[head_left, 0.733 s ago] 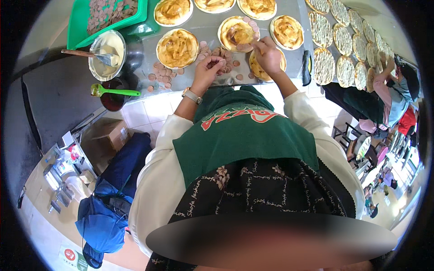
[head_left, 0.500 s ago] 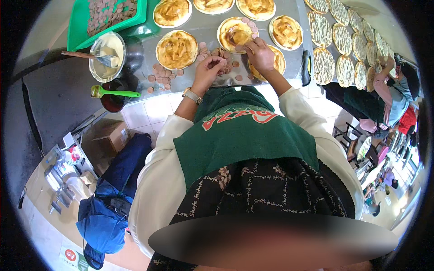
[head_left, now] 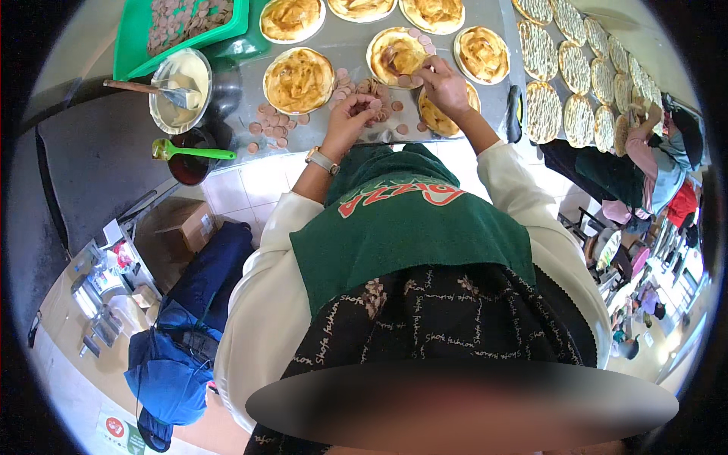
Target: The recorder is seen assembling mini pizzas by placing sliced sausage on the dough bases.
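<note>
A round, sauce-topped pizza base (head_left: 396, 59) lies before me, with several thin sausage slices (head_left: 425, 39) along its right rim and a couple at its lower edge. My right hand (head_left: 447, 89) hovers at that base's lower right, thumb and fingers pinched; whether a slice is between them is hidden. Under its wrist, another sauced base (head_left: 436, 117) is partly covered. My left hand (head_left: 349, 120), a watch on its wrist, holds sausage slices (head_left: 374, 105) in curled fingers. Beside it lies a loose pile of slices (head_left: 343, 82) on the grey table.
More sauced bases (head_left: 299, 81) stand around. At left are a green tray (head_left: 241, 30) of slices, a bowl (head_left: 158, 114) of pale cream with a brush, and a green-handled brush (head_left: 201, 154) across a dark bowl. Rightward, cream-striped pizzas (head_left: 543, 112) fill another table, where a person (head_left: 667, 163) works.
My right hand has drawn slightly right, away from the base's lower edge, where a second slice now shows beside the first. My left hand stays nearly in place.
</note>
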### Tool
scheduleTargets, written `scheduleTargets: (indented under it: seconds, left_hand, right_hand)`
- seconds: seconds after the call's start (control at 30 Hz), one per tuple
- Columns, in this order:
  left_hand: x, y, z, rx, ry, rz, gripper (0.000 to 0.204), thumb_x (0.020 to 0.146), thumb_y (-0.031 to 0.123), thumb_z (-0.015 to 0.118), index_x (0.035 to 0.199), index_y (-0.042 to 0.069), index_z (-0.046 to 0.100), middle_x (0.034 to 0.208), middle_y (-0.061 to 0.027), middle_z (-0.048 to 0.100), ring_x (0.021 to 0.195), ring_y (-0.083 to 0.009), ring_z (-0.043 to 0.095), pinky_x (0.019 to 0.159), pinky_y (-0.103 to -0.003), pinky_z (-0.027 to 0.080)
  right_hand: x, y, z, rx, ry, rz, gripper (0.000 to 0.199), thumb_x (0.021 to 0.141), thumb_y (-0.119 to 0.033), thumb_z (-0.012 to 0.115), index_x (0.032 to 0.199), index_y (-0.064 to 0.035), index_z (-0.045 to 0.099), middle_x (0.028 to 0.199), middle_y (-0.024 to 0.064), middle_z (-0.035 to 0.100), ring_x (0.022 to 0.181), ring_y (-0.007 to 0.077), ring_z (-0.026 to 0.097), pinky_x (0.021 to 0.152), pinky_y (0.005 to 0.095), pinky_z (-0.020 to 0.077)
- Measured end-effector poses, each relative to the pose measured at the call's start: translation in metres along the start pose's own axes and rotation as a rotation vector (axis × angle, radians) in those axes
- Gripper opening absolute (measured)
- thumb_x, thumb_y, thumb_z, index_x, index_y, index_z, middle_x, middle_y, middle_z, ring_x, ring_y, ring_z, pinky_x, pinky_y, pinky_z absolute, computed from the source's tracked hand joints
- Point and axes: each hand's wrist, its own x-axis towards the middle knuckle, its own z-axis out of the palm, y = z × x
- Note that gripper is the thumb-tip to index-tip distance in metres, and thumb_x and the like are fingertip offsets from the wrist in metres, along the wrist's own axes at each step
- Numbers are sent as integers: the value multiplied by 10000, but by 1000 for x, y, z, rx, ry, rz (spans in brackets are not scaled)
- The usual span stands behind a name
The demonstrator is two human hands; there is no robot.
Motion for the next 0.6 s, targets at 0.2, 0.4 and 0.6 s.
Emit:
scheduleTargets:
  seconds: [0.2,0.4,0.6]
  left_hand:
    - [7,-3,5,0,35,28,137,902,46,646,1033,9,657,851,-35,673,730,-93,626,644,-235,529]
    - [19,-1,13,91,-25,65,175,913,21,624,1086,-2,620,895,-56,684,728,-113,639,660,-242,540]
    - [38,-9,14,239,134,153,187,885,-4,658,1066,7,613,874,-57,673,757,-112,644,669,-245,547]
  right_hand:
    - [-5,-20,-3,4,-75,-36,260,751,-53,639,950,-200,720,926,29,572,903,240,614,733,369,537]
    - [11,-45,6,610,-126,219,163,821,-116,725,983,-104,717,961,42,671,891,187,660,768,308,543]
    - [28,-33,16,854,-282,527,177,831,-121,748,981,-39,700,917,58,717,864,124,671,777,274,536]
